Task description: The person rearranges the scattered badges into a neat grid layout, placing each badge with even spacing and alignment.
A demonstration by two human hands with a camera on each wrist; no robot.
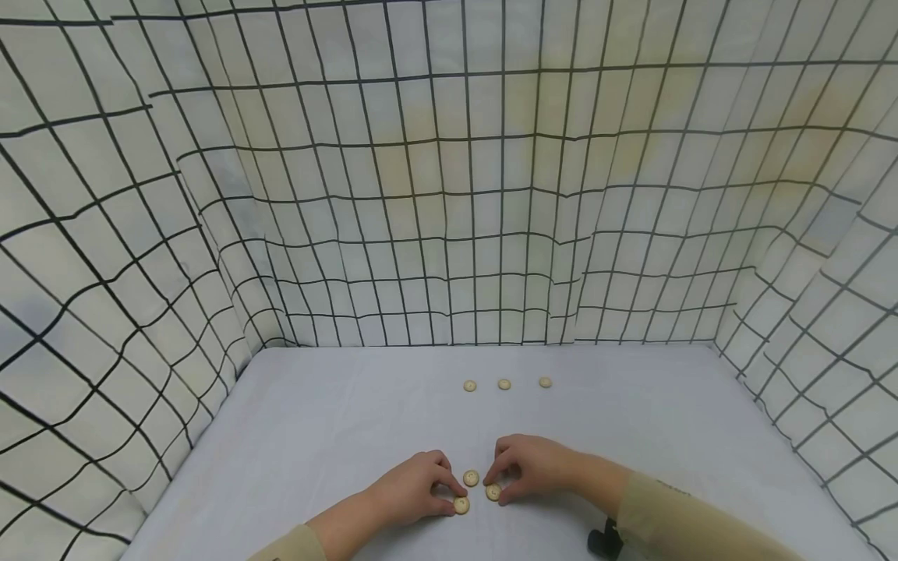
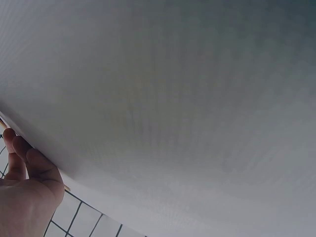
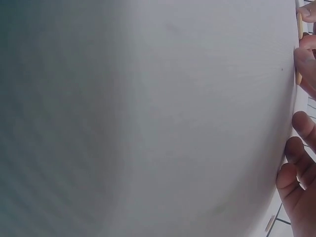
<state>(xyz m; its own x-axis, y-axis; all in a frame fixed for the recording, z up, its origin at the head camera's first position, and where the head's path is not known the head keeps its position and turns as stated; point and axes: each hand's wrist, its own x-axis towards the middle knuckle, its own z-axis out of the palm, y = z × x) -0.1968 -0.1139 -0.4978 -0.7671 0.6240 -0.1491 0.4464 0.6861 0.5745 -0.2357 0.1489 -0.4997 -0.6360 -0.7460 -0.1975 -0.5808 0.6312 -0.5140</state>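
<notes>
Tan sleeves [image 1: 701,514] lead to hands [image 1: 415,491] [image 1: 539,465] each pinching a button [image 1: 461,506] [image 1: 493,492], and only the head view shows all six buttons [image 1: 504,384].

Six buttons in all, two of them held: one button [image 1: 461,506] in the left grip [image 1: 412,492] and one button [image 1: 493,492] in the right grip [image 1: 535,466]. One more, a loose button [image 1: 471,478], lies between the two grips, slightly beyond the held pair. The other three form one row well beyond the grips: a left button [image 1: 470,386], a middle button [image 1: 504,384] and a right button [image 1: 546,382]. Two grips, two sleeves [image 1: 691,516] behind them, one black object [image 1: 605,541] behind the right grip, one worktop [image 1: 309,421] beneath both. The wrist views catch buttons only edge-on, so a count there seems unreliable.
</notes>
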